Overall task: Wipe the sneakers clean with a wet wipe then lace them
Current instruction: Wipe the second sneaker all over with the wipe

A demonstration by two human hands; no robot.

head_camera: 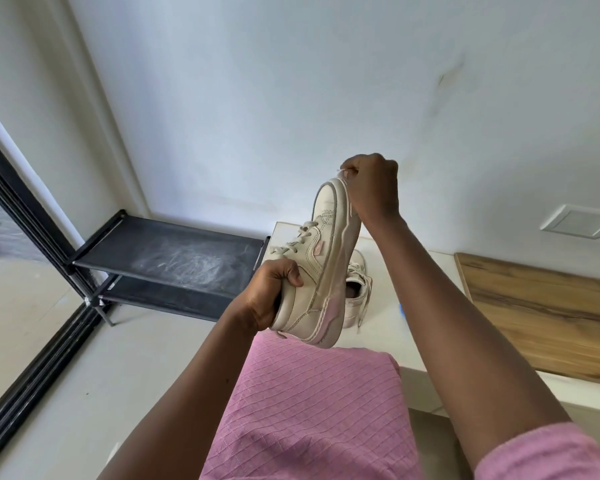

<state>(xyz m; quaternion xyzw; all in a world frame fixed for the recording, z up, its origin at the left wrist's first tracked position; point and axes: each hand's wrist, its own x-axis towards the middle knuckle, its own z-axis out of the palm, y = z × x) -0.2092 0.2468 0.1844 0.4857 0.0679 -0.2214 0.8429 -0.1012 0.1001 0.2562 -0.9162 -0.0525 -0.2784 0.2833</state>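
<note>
I hold a cream sneaker [321, 258] with pink trim up in front of me, toe pointing up. My left hand [272, 296] grips its heel and collar. At the toe, my right hand [373, 190] pinches a small white wet wipe [343, 174] against the sole edge. The laces run through the eyelets near my left hand. The second cream sneaker [357, 289] lies on the white table [426, 372] behind the first, mostly hidden.
A black two-tier shoe rack [167, 261] stands in the corner on the left, its top shelf dusty. A wooden board [548, 317] lies on the table at the right. A small blue item [401, 310] shows beside my right forearm. My pink clothing [312, 410] fills the foreground.
</note>
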